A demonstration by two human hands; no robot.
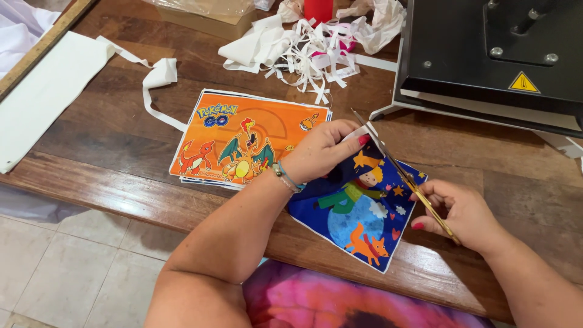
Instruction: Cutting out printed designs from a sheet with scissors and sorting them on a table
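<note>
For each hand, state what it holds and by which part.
The left hand pinches the blue printed sheet at its top edge. The right hand grips the scissors by their gold handles, blades along the sheet's edge.

My left hand (320,152) pinches the top edge of the blue printed sheet (358,212). My right hand (463,214) grips gold scissors (401,173), blades along the sheet's right edge. Orange prints (243,136) lie just beside, on the wooden table (109,127).

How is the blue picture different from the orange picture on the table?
The blue print is held by the left hand and cut by scissors in the right hand; the orange print lies untouched. Blue hangs over the table edge; orange lies fully on it. Both show cartoon figures with white borders.
</note>
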